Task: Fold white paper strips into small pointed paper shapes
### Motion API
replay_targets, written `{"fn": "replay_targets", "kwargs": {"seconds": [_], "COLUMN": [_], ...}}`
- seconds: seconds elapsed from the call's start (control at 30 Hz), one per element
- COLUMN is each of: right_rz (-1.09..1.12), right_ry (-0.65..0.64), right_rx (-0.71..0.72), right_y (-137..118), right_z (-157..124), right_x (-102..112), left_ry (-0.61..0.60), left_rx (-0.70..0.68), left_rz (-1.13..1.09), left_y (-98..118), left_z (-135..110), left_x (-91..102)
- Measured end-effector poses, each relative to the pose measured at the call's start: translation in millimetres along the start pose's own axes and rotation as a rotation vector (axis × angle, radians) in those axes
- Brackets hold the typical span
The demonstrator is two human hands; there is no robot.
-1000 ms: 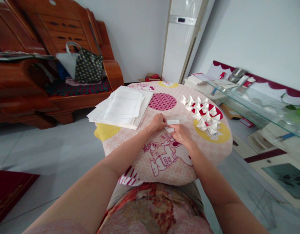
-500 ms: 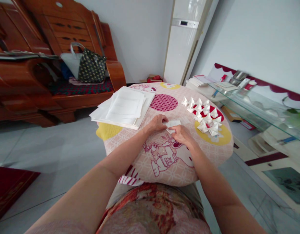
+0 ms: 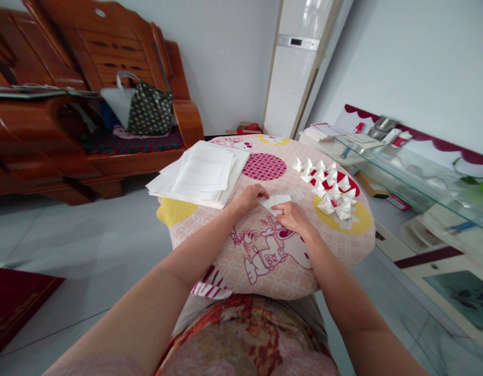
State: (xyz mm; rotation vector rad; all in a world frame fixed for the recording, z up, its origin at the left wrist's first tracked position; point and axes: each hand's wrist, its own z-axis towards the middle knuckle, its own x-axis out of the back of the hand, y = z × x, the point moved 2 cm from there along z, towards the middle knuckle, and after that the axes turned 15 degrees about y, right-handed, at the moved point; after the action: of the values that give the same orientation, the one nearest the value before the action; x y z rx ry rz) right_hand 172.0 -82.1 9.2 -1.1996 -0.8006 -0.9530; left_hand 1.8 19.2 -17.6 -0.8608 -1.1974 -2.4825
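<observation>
A small folded piece of white paper (image 3: 276,201) lies on the round table, between my two hands. My left hand (image 3: 249,198) grips its left corner with closed fingers. On the lower right edge, my right hand (image 3: 292,215) has its fingers curled, with the index finger pressed on the paper; the thumb is mostly hidden. Several pointed folded paper pieces (image 3: 331,184) stand in a group right of my right hand. To the left of my hands sits a stack of white paper sheets (image 3: 202,172), loosely fanned at the top.
A patterned cloth (image 3: 241,261) covers the round table. At the right stands a glass-topped cabinet (image 3: 422,180) with cups and papers. A wooden sofa (image 3: 127,52) with a dark patterned bag (image 3: 150,108) is at the left. Behind is a tall white appliance (image 3: 292,78).
My left hand has shifted slightly at the paper's left corner, and more of the paper's left side shows. The right hand stays almost in place. The view has moved slightly.
</observation>
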Motion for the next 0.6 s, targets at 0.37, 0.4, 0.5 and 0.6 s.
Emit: {"fn": "replay_targets", "kwargs": {"seconds": [0.37,0.4,0.5,0.6], "right_rz": [-0.054,-0.064,-0.118,-0.170], "right_ry": [0.029,0.030,0.023,0.006], "right_rx": [0.096,0.114,0.195,0.271], "right_y": [-1.0,-0.6,-1.2,-4.5], "right_z": [-4.3,-5.0,-5.8,-5.2], "right_x": [1.8,1.0,-1.3,-2.2], "left_ry": [-0.168,-0.162,-0.159,-0.163], "left_rx": [-0.305,-0.309,-0.304,-0.297], "left_rz": [0.062,0.065,0.074,0.072], "left_y": [14.3,13.9,13.7,14.4], "left_z": [-20.3,-21.0,-21.9,-21.7], "left_x": [-2.5,-2.8,-4.5,-5.3]}}
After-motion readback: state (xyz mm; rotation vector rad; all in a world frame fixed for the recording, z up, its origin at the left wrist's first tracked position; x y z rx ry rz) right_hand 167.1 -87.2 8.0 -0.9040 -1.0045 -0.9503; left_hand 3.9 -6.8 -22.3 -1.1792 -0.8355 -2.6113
